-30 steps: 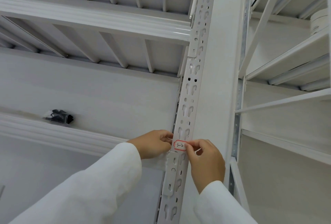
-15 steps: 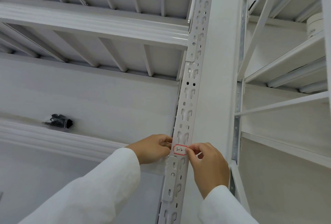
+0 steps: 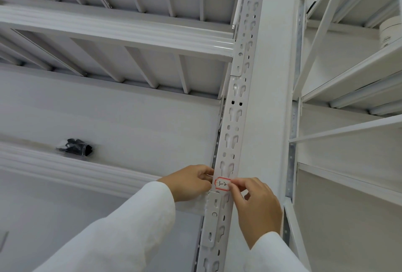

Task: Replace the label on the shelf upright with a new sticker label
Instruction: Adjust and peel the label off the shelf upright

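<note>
Small white sticker label [image 3: 222, 183] with red border and dark handwriting lies on the slotted white metal shelf upright [image 3: 236, 106]. Right hand [image 3: 257, 208] pinches its right edge; left hand [image 3: 189, 182] pinches its left edge. Left of the upright, a black bagged item [image 3: 76, 147] rests on a white shelf beam [image 3: 65, 166].

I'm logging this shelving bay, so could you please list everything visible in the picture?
upright: one, white, slotted, runs top to bottom at centre.
label: one, white with a red border and handwriting, on the upright between the hands.
beam: one, white, upper left, meets the upright.
bag: one, black contents in clear plastic, on the left shelf.
roll: one, white, on the upper right shelf, partly cut off.
sleeves: two, white, bottom.
left hand: one, fingers curled at the label's left edge.
right hand: one, fingers pinch the label's right edge.
</note>
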Demonstrator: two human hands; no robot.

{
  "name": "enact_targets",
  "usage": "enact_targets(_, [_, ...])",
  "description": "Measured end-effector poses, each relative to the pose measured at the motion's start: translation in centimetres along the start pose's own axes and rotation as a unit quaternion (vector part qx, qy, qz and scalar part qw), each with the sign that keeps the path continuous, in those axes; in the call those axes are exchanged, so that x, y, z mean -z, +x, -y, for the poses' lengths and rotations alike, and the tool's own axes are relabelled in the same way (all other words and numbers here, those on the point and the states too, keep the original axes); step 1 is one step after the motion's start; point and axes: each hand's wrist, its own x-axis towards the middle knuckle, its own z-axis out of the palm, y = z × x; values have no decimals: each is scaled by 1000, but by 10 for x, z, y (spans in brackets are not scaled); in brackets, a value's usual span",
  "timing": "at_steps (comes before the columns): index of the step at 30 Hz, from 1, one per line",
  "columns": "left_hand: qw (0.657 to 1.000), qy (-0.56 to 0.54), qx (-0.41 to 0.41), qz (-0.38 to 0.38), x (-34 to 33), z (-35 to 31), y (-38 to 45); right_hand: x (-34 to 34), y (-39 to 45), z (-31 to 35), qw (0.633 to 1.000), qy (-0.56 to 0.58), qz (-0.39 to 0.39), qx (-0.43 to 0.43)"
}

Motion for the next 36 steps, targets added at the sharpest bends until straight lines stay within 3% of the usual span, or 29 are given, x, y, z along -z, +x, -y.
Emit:
enact_targets(8, [1000,-3,0,-5,0,-2,-3,3,9,9,996,32,46,-77])
enact_targets(13, [1000,4,6,-3,0,-2,-2,14,19,7,990,38,109,-81])
enact_targets(24, [1000,4,4,-7,-1,-5,-4,8,0,7,999,-41,22,14])
enact_targets(31, [1000,4,3,-7,-1,-4,-4,8,4,12,998,-1,50,-37])
enact_targets(33, [1000,-1,3,-7,-1,-3,-4,11,9,9,997,-3,67,-28])
enact_targets(36, [1000,-6,4,-5,-2,0,-3,17,18,3,987,-36,154,11])
